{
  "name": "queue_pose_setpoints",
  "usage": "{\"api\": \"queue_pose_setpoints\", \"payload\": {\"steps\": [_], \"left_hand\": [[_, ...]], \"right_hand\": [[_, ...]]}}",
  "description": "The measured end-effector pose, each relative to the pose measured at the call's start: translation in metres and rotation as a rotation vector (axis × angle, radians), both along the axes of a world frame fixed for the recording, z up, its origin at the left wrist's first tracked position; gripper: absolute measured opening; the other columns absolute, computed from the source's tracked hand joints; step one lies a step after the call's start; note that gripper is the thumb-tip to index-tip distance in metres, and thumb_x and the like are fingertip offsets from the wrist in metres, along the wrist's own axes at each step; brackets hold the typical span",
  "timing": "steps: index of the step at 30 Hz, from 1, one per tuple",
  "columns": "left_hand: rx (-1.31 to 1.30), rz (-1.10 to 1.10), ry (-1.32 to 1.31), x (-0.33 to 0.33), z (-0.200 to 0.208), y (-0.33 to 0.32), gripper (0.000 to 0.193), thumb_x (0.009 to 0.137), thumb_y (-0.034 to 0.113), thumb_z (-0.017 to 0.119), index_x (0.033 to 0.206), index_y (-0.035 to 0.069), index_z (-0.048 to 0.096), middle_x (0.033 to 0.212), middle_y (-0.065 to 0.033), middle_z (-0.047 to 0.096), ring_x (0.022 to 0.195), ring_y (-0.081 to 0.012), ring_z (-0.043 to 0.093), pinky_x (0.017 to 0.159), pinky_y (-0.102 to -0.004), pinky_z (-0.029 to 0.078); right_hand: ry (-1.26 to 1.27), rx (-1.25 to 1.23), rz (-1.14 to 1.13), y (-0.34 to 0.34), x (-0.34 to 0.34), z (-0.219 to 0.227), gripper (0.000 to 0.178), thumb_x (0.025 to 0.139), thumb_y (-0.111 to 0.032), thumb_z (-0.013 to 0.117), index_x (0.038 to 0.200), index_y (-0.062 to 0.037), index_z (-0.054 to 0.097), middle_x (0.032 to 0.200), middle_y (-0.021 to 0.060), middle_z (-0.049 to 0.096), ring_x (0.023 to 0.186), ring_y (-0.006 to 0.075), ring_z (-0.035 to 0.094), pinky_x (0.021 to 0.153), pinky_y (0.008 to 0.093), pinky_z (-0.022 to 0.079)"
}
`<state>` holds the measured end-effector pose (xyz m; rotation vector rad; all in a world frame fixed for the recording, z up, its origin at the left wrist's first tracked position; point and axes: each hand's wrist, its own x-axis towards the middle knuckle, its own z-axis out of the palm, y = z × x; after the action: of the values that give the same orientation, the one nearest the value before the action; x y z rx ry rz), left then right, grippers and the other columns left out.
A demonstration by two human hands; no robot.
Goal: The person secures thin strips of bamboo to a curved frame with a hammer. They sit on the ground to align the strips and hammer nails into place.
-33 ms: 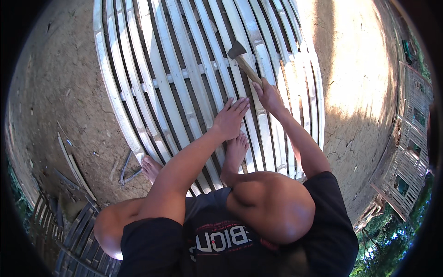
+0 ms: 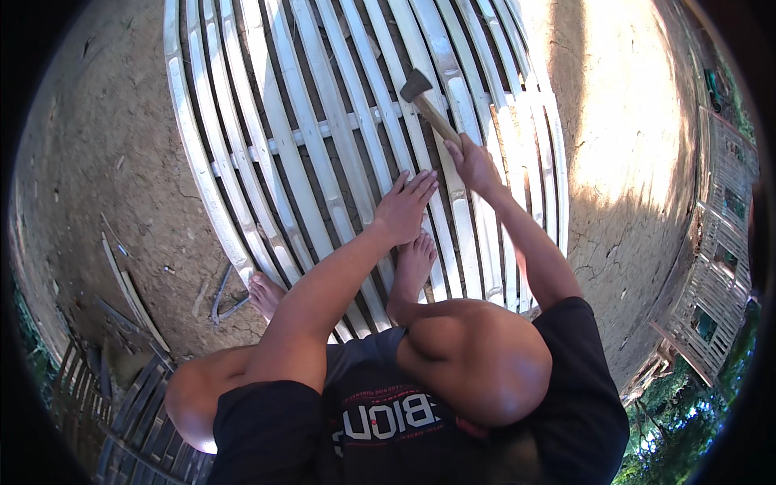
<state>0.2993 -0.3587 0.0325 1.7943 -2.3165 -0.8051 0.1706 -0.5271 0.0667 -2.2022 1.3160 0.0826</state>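
Observation:
My right hand (image 2: 477,168) is wrapped round the wooden handle of a hatchet (image 2: 437,120). The dark metal head points away from me, over a frame of pale bamboo slats (image 2: 283,133). Whether the head touches the slats or hangs just above them, I cannot tell. Left of the handle, my left hand (image 2: 402,214) lies on the slats with its fingers stretched forward and nothing held. My bare right foot (image 2: 414,263) is just behind that hand, on the same slats. A crosspiece (image 2: 327,128) runs under the slats.
Bare earth (image 2: 105,145) lies on both sides, sunlit at the right. Thin strips (image 2: 129,287) and a forked stick (image 2: 221,299) are on the ground at left. Dark slatted pieces (image 2: 145,428) stand at lower left, a woven bamboo panel (image 2: 723,250) at far right.
The hatchet and my right hand have shifted very slightly to the right. My left hand stays in the same place on the slats.

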Motion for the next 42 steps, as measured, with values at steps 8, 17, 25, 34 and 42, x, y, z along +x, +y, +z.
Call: {"api": "queue_pose_setpoints", "payload": {"steps": [8, 17, 25, 34, 42], "left_hand": [[0.012, -0.013, -0.012, 0.001, 0.001, -0.002, 0.074, 0.091, 0.027, 0.059, 0.155, 0.003, 0.03, 0.166, -0.0093, 0.021, 0.153, -0.0218, 0.017, 0.125, -0.0474, 0.011], [0.082, -0.04, -0.039, 0.0, 0.004, -0.003, 0.077, 0.091, 0.027, 0.059, 0.156, 0.004, 0.026, 0.167, -0.0092, 0.017, 0.154, -0.0218, 0.015, 0.126, -0.047, 0.009], [0.104, -0.053, -0.064, 0.002, 0.008, -0.004, 0.079, 0.089, 0.025, 0.06, 0.156, 0.004, 0.026, 0.166, -0.0098, 0.018, 0.154, -0.0223, 0.015, 0.126, -0.0468, 0.009], [0.082, -0.026, -0.01, 0.005, 0.003, 0.001, 0.079, 0.086, 0.023, 0.061, 0.156, 0.004, 0.028, 0.166, -0.01, 0.02, 0.154, -0.0212, 0.017, 0.126, -0.0467, 0.01], [0.057, -0.016, 0.013, 0.005, 0.003, 0.003, 0.078, 0.084, 0.021, 0.061, 0.154, 0.003, 0.032, 0.165, -0.011, 0.022, 0.153, -0.0227, 0.019, 0.125, -0.0466, 0.012]], "right_hand": [[-0.236, 0.45, -0.274, -0.029, -0.005, 0.021, 0.058, 0.103, -0.054, 0.046, 0.096, 0.0018, 0.06, 0.059, 0.0046, 0.051, 0.049, 0.0138, 0.054, 0.043, 0.0308, 0.044], [-0.461, 0.505, -0.279, -0.036, -0.004, 0.027, 0.055, 0.101, -0.057, 0.051, 0.1, -0.0026, 0.058, 0.055, -0.0037, 0.042, 0.042, 0.0058, 0.043, 0.038, 0.0236, 0.04], [-0.528, 0.538, -0.308, -0.048, -0.005, 0.031, 0.048, 0.102, -0.054, 0.051, 0.088, -0.008, 0.055, 0.054, -0.0052, 0.043, 0.041, 0.0044, 0.036, 0.036, 0.0236, 0.033], [-0.248, 0.156, -0.054, -0.029, -0.009, 0.026, 0.051, 0.103, -0.051, 0.049, 0.1, -0.0021, 0.061, 0.068, 0.0188, 0.063, 0.064, 0.0382, 0.064, 0.062, 0.0467, 0.048], [-0.014, 0.123, 0.01, 0.009, -0.006, 0.018, 0.042, 0.102, -0.046, 0.053, 0.102, -0.004, 0.054, 0.073, 0.027, 0.066, 0.075, 0.0495, 0.065, 0.064, 0.0568, 0.049]]}}
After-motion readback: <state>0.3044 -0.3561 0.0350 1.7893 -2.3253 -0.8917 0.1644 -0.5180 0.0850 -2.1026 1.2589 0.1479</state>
